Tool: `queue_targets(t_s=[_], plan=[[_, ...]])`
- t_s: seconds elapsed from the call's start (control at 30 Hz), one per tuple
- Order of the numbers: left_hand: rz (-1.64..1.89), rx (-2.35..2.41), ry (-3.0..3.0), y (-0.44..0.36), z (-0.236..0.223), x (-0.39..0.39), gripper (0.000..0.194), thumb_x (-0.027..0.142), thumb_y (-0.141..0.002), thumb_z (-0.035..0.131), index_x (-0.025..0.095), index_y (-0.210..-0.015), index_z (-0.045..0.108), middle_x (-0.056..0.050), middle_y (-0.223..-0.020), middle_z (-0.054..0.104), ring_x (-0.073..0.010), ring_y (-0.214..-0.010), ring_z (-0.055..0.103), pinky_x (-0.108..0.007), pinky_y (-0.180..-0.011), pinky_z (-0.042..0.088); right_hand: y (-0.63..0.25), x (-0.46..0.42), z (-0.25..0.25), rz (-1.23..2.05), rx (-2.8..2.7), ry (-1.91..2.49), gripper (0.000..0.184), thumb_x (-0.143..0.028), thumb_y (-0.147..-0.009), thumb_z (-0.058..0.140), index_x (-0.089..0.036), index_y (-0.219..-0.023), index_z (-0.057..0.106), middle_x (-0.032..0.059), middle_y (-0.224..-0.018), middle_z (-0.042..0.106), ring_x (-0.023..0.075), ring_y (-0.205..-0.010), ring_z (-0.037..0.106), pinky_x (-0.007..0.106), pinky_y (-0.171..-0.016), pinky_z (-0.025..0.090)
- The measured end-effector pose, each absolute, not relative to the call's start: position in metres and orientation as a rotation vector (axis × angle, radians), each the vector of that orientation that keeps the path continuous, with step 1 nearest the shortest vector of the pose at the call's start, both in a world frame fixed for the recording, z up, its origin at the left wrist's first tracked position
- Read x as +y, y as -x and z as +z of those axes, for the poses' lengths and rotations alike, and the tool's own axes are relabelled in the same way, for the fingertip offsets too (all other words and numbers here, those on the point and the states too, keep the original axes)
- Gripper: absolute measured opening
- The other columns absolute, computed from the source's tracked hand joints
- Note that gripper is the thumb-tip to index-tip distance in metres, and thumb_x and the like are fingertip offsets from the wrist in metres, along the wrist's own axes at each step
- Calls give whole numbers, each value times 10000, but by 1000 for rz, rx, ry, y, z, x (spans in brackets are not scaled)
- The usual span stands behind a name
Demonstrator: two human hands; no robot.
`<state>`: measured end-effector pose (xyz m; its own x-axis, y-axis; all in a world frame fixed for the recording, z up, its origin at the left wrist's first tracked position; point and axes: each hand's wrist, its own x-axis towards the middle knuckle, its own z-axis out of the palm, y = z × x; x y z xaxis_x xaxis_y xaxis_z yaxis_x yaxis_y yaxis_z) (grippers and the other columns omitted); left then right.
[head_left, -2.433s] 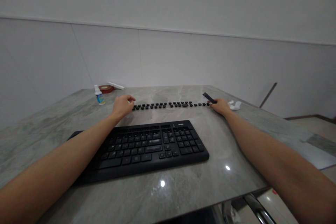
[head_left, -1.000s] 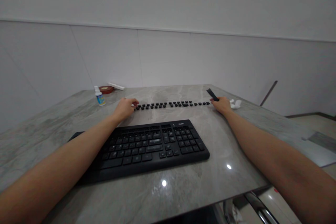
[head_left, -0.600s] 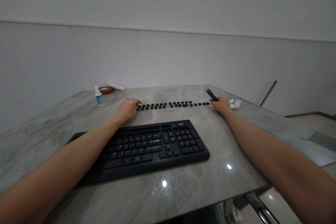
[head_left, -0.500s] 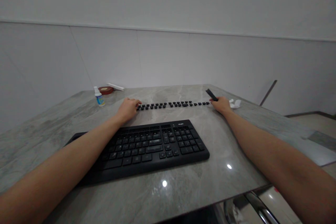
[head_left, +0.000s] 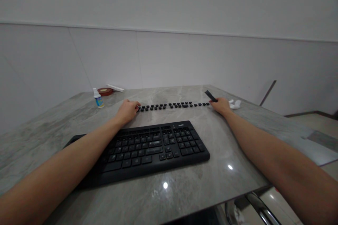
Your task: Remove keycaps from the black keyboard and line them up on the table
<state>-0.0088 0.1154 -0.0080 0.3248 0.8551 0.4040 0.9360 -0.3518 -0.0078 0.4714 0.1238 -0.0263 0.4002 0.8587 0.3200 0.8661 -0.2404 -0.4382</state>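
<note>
Two rows of small black keycaps (head_left: 179, 105) lie across the grey marbled tabletop. At their left end is my left hand (head_left: 127, 110), its thumb and fingers closed around a keycap that the fingers mostly hide. My right hand (head_left: 221, 105) rests at the right end of the rows. It grips a slim, flat black stick-like tool (head_left: 210, 95), whose free end points up and left; I cannot make out its exact kind. Closer to me lies a black keyboard (head_left: 158, 149), partly covered by my left forearm.
A small spray bottle (head_left: 98, 98) stands at the back left. Behind it are a reddish-brown round object (head_left: 105, 92) and a white strip (head_left: 115, 88). Crumpled white tissue (head_left: 235, 104) lies right of my right hand. The table's front edge (head_left: 219, 204) has shiny metal below it.
My left hand has moved right along the keycaps, and its fingers have closed at the row's left end. My right hand still grips the black tool, nearly in place.
</note>
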Motion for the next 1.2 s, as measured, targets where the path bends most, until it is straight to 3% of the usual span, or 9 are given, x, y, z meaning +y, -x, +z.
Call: queue_targets(t_s=[0.3, 0.93, 1.2], plan=[[-483, -1603, 2341, 7, -7, 114, 313, 231, -835, 479, 189, -1049, 703, -90, -860, 718, -289, -952, 566, -370, -857, 461, -470, 123, -26, -22, -1476, 2108, 333, -256, -755, 570, -185, -1030, 744, 117, -933, 725, 262, -918, 657, 319, -780, 486], [-573, -1554, 2293, 5, -4, 112, 312, 192, -850, 437, 159, -1023, 694, -92, -997, 714, -271, -942, 584, -383, -913, 423, -469, 121, -26, -21, -1436, 2106, 334, -320, -786, 565, -165, -1022, 746, 149, -951, 721, 291, -933, 656, 340, -780, 481], [-733, -1563, 2159, 2, 10, 99, 304, 209, -864, 432, 106, -1018, 673, -131, -975, 682, -279, -918, 579, -434, -926, 391, -444, 111, 3, -154, -1311, 1987, 382, -330, -848, 467, -136, -1066, 714, 170, -994, 702, 308, -968, 633, 364, -804, 451]])
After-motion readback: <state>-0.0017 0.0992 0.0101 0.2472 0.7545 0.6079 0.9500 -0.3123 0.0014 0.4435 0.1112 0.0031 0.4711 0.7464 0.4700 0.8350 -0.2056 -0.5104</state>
